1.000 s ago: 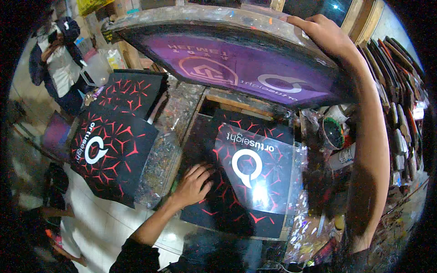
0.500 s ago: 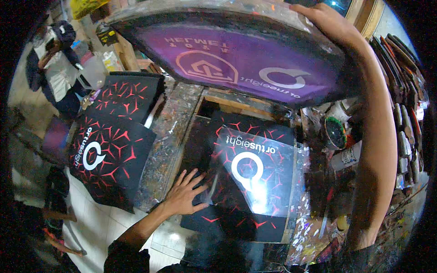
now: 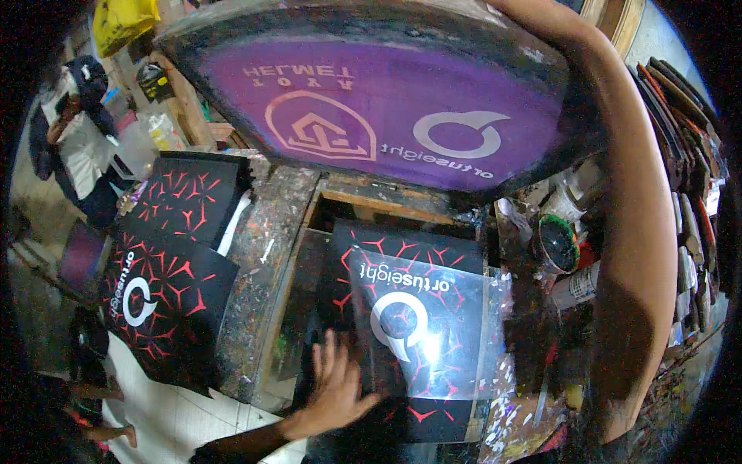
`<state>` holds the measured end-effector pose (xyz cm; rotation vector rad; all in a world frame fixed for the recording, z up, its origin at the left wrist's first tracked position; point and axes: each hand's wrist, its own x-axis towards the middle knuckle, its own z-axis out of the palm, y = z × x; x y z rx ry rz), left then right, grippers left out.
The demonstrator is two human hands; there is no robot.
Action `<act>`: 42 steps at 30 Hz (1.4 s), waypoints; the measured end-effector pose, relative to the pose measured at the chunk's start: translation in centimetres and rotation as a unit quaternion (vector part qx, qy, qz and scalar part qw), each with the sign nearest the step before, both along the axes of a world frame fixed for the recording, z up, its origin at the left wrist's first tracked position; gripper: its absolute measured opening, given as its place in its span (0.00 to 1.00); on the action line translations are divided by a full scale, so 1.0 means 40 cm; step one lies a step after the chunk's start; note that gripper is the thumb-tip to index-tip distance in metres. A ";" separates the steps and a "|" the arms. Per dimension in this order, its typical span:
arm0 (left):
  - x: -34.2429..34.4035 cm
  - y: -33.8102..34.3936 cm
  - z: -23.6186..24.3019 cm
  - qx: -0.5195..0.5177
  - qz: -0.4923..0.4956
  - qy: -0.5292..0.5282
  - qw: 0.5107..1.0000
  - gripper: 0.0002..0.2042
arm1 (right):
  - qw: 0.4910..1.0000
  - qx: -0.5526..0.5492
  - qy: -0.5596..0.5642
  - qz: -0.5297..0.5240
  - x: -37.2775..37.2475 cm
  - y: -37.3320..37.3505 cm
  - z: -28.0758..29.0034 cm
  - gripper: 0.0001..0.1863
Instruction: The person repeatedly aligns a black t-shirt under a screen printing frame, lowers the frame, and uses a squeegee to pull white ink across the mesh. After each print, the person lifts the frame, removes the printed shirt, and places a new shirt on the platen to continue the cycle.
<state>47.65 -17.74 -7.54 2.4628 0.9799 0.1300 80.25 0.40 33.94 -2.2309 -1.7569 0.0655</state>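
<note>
Left hand (image 3: 334, 390) shifted rightward, near glossy clear film (image 3: 448, 332).

Screen-printing frame (image 3: 390, 97): raised and tilted, underside toward the camera. Border dark and stained; mesh purple, bearing a pale arched emblem at left, a pale ring mark at right, and inverted lettering. Black sheet (image 3: 398, 238): lying flat on the near side of the frame, apart from it; red branching pattern. Clear film (image 3: 468, 332): laid over the sheet, overlapping its right edge; strong glare. White ring mark visible there; whether on film or sheet cannot be determined.
</note>
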 end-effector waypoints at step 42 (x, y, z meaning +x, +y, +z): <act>-0.366 -0.038 -0.194 -0.346 0.431 -0.435 0.711 0.20 | 0.946 -0.167 0.031 0.275 -0.168 -0.392 -0.987 0.31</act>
